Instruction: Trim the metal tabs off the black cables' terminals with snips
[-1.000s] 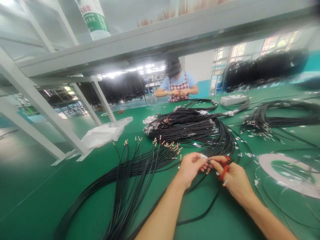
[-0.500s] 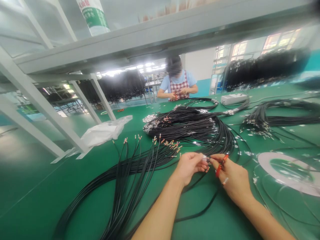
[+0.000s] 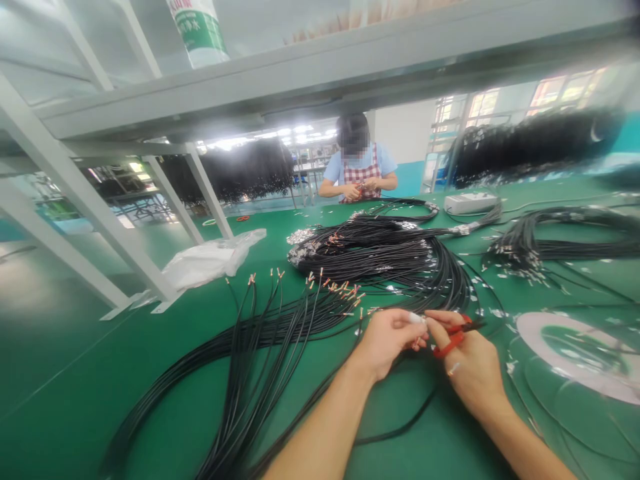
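My left hand (image 3: 385, 343) is closed in a pinch on the end of a black cable, largely hidden by the fingers. A small white piece (image 3: 416, 319) shows at its thumb tip; whether it is a wrap or a label I cannot tell. Fingertips of my right hand (image 3: 473, 370) meet the left ones at that cable end. Red-handled scissors (image 3: 453, 343) are tucked in the right hand, their dark blades pointing right, away from the cable. Left of my hands lies a bundle of black cables (image 3: 280, 333) with stripped, coloured wire ends.
A large coil of black cables (image 3: 370, 257) lies ahead, and another bundle (image 3: 575, 230) to the right. Near my right hand is a pale ring (image 3: 535, 340). A plastic bag (image 3: 215, 257) sits by the shelf legs (image 3: 113, 220). Across the green table, a person (image 3: 357, 167) works.
The scissors have swung round in my right hand, from blades near the cable end to blades pointing right. Both hands have moved slightly right and stay together.
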Available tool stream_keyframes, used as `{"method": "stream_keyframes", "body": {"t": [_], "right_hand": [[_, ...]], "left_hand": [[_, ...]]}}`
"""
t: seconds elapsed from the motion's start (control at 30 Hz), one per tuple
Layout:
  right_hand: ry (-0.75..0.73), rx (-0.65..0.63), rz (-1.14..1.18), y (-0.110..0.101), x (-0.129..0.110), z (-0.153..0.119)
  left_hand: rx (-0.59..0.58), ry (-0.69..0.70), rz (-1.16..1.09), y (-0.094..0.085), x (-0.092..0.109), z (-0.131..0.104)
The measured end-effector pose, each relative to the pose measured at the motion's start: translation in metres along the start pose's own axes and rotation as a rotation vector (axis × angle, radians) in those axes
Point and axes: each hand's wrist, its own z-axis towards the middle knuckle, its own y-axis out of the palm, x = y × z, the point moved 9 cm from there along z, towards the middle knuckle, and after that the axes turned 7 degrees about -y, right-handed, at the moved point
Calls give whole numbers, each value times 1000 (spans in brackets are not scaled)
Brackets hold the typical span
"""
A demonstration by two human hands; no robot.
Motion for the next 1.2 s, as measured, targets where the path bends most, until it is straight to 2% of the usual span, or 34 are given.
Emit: {"method": "stream_keyframes", "body": {"t": [0.3, 0.47, 0.6, 0.77, 0.93, 1.03, 1.2], "right_hand": [[157, -106, 428, 17, 15, -2], [194, -111, 515, 20, 21, -3], [199, -122, 520, 22, 20, -4], [157, -120, 437, 21, 13, -2], [101, -96, 181, 12, 10, 0], [56, -81, 31, 7, 7, 2], [-48, -134, -116, 7, -1, 6]], "left_hand": [[140, 267, 340, 0, 12, -8], [180, 341, 492, 3, 15, -14], [201, 352, 506, 1, 15, -14], [218, 330, 461, -3, 12, -13], [303, 314, 460, -10, 15, -15], [374, 370, 552, -12, 24, -20], [461, 523, 762, -10, 38, -32]]}}
